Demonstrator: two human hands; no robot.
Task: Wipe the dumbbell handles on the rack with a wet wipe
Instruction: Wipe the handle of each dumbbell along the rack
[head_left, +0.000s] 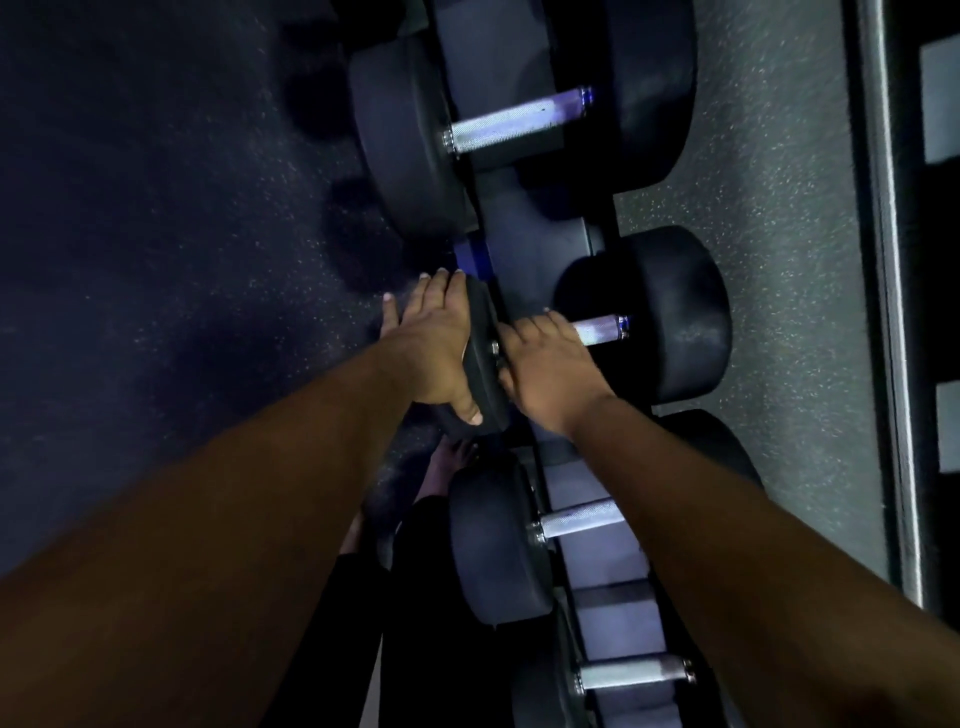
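The rack (535, 244) is seen running near to far, w/ speckled floor (769, 260) open to its right and dark floor to its left. Lower corners are blocked by forearms; lighting is dim, and no wipe can be made out. The left hand (431, 348) is laid over the dumbbell's near-side head (485, 358), fingers mostly straight. The handle (600, 331) is gripped by the right hand (545, 374), its bare end showing just right of the fingers.

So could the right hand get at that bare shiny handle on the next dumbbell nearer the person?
Probably yes. The right hand is wrapped round one dumbbell's handle, and the nearer handle lies exposed on the rack, with only the person's own right forearm passing above it. It would have to let go first.
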